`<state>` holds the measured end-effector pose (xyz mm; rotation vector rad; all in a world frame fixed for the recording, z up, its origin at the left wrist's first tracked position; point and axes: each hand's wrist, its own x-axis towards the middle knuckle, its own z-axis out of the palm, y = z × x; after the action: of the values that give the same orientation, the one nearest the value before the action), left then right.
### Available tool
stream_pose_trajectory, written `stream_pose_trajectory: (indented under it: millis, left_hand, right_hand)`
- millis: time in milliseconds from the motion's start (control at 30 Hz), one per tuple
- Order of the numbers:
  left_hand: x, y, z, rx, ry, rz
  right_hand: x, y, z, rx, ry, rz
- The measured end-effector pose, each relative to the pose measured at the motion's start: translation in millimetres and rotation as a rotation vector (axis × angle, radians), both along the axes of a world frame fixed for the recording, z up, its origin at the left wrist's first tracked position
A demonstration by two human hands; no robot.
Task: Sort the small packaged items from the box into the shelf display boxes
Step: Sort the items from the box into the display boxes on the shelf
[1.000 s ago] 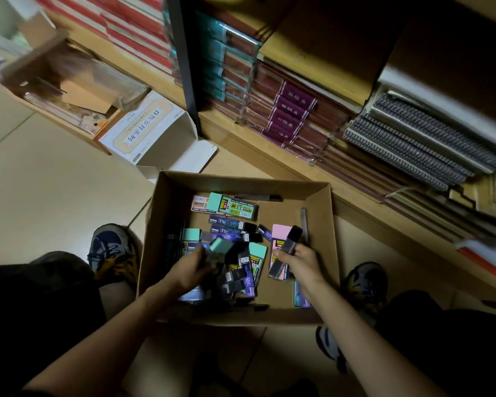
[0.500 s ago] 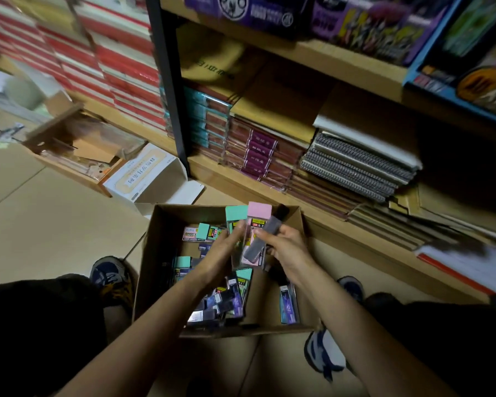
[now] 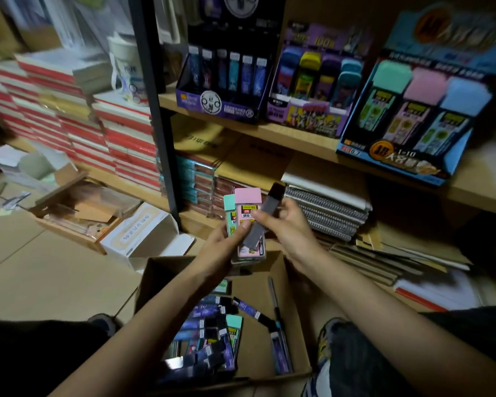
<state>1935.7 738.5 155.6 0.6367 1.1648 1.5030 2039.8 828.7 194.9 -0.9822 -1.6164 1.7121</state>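
Head view: at frame centre the left hand is closed around a pink-capped pack and a green-capped pack, both upright with caps toward the top of the frame. The right hand pinches a slim dark pack whose long axis tilts from lower left to upper right across the pink one. The matching blue display box, with green, pink and blue columns, sits on the shelf at upper right, well apart from both hands; the right hand is nearer it. The dark-pack display box lies straight above. The cardboard box, bottom centre, holds many more packs.
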Motion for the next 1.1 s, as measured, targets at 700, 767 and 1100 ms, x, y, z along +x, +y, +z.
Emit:
stream_pose_trajectory:
  millis: [700, 767, 1100]
  left_hand:
    - [-74.3, 46.6, 121.4, 0.104, 0.260, 0.166]
    - [-79.1, 50.2, 122.2, 0.109, 0.263, 0.164]
    - [-114.5, 59.8, 135.7, 0.124, 0.206, 0.270]
  right_hand:
    - [-27.6, 66.0, 108.2, 0.140, 0.048, -0.076]
    - [-32.8, 68.2, 112.4, 0.236, 0.102, -0.086]
    - [-67.1, 97.5, 142.8, 0.450, 0.138, -0.040]
